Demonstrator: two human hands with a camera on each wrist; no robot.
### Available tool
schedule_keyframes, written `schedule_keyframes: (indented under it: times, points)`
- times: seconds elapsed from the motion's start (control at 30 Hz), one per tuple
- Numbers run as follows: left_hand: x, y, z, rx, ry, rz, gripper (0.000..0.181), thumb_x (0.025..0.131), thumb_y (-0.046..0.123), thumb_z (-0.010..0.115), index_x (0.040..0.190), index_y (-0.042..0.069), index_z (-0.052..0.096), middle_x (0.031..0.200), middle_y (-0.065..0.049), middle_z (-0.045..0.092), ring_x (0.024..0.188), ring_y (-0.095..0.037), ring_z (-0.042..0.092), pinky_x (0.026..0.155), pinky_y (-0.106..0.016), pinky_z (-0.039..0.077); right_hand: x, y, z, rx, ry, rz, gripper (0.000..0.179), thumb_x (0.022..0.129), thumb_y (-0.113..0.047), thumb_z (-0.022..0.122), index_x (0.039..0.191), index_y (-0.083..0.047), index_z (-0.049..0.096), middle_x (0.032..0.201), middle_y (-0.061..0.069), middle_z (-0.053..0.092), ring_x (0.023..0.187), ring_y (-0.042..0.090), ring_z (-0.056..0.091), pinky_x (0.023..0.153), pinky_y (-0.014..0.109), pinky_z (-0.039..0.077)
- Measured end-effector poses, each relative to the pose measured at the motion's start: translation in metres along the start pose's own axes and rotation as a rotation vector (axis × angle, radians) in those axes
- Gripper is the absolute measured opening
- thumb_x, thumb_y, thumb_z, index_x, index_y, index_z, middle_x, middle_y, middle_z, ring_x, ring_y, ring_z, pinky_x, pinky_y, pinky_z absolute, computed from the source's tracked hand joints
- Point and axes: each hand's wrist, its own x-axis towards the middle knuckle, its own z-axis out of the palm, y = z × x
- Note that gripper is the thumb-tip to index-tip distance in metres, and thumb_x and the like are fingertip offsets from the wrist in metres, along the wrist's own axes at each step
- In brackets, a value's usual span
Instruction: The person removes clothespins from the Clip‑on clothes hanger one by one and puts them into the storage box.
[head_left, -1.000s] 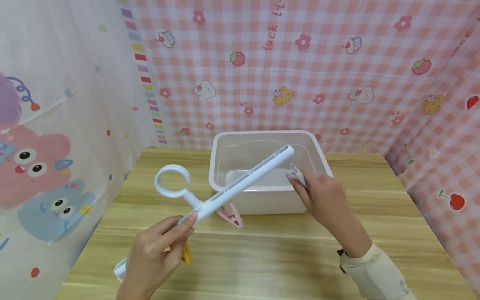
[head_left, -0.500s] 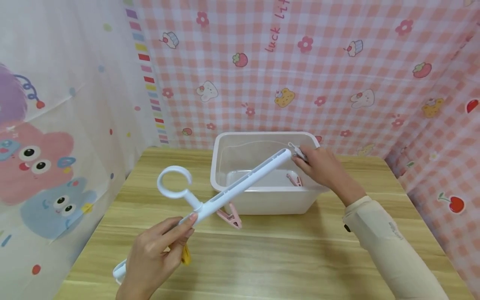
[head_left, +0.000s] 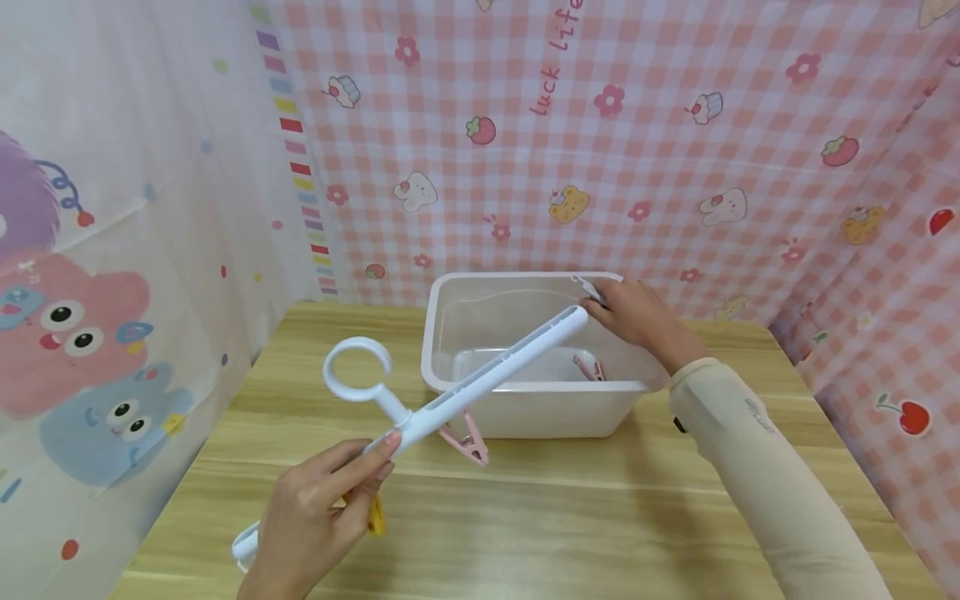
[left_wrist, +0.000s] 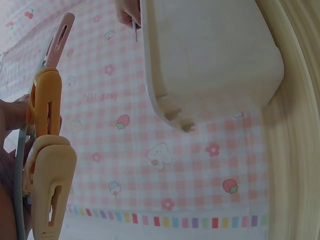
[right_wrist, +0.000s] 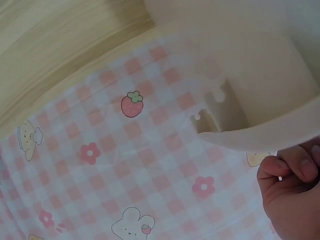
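Observation:
My left hand [head_left: 318, 508] grips a pale blue hanger [head_left: 487, 375] by its bar, its round hook standing up and left. Clips hang along the underside: a pink clip [head_left: 471, 442] and a yellow-orange clip [head_left: 377, 517] in the head view, plus a peach clip [left_wrist: 52, 185] in the left wrist view. At the bar's far right end, my right hand [head_left: 637, 312] pinches a small whitish clip [head_left: 588, 288] with a loop at its tip. Fingers cover most of that clip, and I cannot tell whether it touches the bar.
A whitish plastic bin [head_left: 540, 387] stands behind the hanger, with a pink clip [head_left: 588, 368] inside. The wooden table [head_left: 525, 517] runs up to checked cloth [head_left: 675, 150] at the back. Patterned cloth also hangs on both sides.
My right hand has risen from inside the bin with the whitish clip, up to beside the hanger's far end. The left hand and hanger stay almost where they were.

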Motion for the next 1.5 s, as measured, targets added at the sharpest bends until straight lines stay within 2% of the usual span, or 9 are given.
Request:
schedule_keyframes:
  times: [0.13, 0.37, 0.57, 0.7, 0.83, 1.1, 1.3, 1.43, 1.5]
  points:
    - [-0.001, 0.0, 0.0, 0.004, -0.002, -0.001, 0.032, 0.105, 0.033, 0.056, 0.118, 0.013, 0.077, 0.085, -0.003, 0.075, 0.054, 0.005, 0.047, 0.05, -0.005, 0.038, 0.001, 0.0, -0.001, -0.01, -0.025, 0.015, 0.03, 0.103, -0.028, 0.058, 0.114, -0.001, 0.065, 0.083, 0.014, 0.063, 0.077, 0.028, 0.058, 0.07, 0.044, 0.049]
    - [0.0, -0.002, 0.0, 0.013, 0.001, 0.004, 0.032, 0.105, 0.033, 0.057, 0.118, 0.013, 0.078, 0.085, -0.003, 0.075, 0.054, 0.004, 0.048, 0.05, -0.006, 0.039, -0.001, 0.002, -0.002, -0.021, -0.037, 0.031, 0.035, 0.103, -0.031, 0.058, 0.122, -0.003, 0.063, 0.087, 0.013, 0.062, 0.078, 0.026, 0.058, 0.069, 0.04, 0.049]
    - [0.0, -0.001, -0.001, 0.019, -0.004, -0.002, 0.032, 0.105, 0.033, 0.056, 0.118, 0.014, 0.077, 0.085, -0.003, 0.075, 0.054, 0.005, 0.048, 0.049, -0.006, 0.038, -0.004, 0.005, -0.002, -0.095, 0.027, 0.001, 0.04, 0.096, -0.04, 0.064, 0.113, -0.004, 0.067, 0.097, 0.016, 0.073, 0.083, 0.03, 0.066, 0.068, 0.043, 0.054]
    - [0.001, 0.0, -0.002, 0.012, -0.008, 0.006, 0.031, 0.105, 0.032, 0.057, 0.121, 0.014, 0.076, 0.085, -0.004, 0.074, 0.054, 0.004, 0.048, 0.049, -0.006, 0.039, -0.005, 0.006, -0.002, -0.121, 0.092, -0.015, 0.051, 0.094, -0.048, 0.061, 0.123, -0.006, 0.068, 0.118, 0.019, 0.073, 0.092, 0.037, 0.07, 0.072, 0.048, 0.058]
    - [0.002, 0.002, -0.003, 0.002, -0.015, 0.009, 0.029, 0.104, 0.03, 0.058, 0.124, 0.017, 0.075, 0.084, -0.007, 0.074, 0.053, 0.002, 0.05, 0.049, -0.007, 0.039, -0.005, 0.006, -0.002, -0.133, 0.119, -0.02, 0.055, 0.096, -0.05, 0.056, 0.133, -0.01, 0.063, 0.125, 0.021, 0.07, 0.09, 0.038, 0.068, 0.07, 0.049, 0.057]
    - [0.004, 0.004, -0.004, 0.033, -0.015, -0.001, 0.03, 0.104, 0.033, 0.057, 0.121, 0.017, 0.077, 0.085, -0.006, 0.075, 0.053, 0.002, 0.05, 0.049, -0.007, 0.04, -0.007, 0.003, -0.003, -0.128, 0.121, -0.029, 0.056, 0.097, -0.05, 0.054, 0.136, -0.011, 0.062, 0.127, 0.021, 0.07, 0.099, 0.041, 0.07, 0.076, 0.052, 0.058]
    - [0.005, 0.004, -0.003, 0.043, -0.017, 0.0, 0.031, 0.105, 0.033, 0.056, 0.119, 0.016, 0.077, 0.085, -0.006, 0.075, 0.053, 0.002, 0.05, 0.049, -0.008, 0.04, -0.019, -0.013, -0.006, -0.039, 0.085, -0.063, 0.05, 0.098, -0.045, 0.058, 0.134, -0.011, 0.064, 0.131, 0.015, 0.07, 0.114, 0.039, 0.068, 0.089, 0.055, 0.057]
    - [0.005, 0.005, -0.003, 0.03, -0.02, -0.004, 0.03, 0.104, 0.032, 0.057, 0.12, 0.016, 0.077, 0.084, -0.009, 0.075, 0.053, 0.0, 0.05, 0.049, -0.008, 0.04, -0.028, -0.036, -0.006, 0.055, 0.085, -0.173, 0.042, 0.095, -0.038, 0.066, 0.127, -0.011, 0.069, 0.11, 0.011, 0.077, 0.095, 0.03, 0.072, 0.083, 0.048, 0.059]
    - [0.005, 0.005, -0.002, 0.022, -0.016, 0.0, 0.029, 0.104, 0.031, 0.057, 0.121, 0.016, 0.076, 0.084, -0.011, 0.075, 0.053, 0.0, 0.05, 0.049, -0.008, 0.04, -0.033, -0.047, -0.005, 0.092, 0.081, -0.225, 0.039, 0.094, -0.037, 0.068, 0.123, -0.011, 0.071, 0.105, 0.009, 0.078, 0.092, 0.026, 0.072, 0.081, 0.045, 0.058]
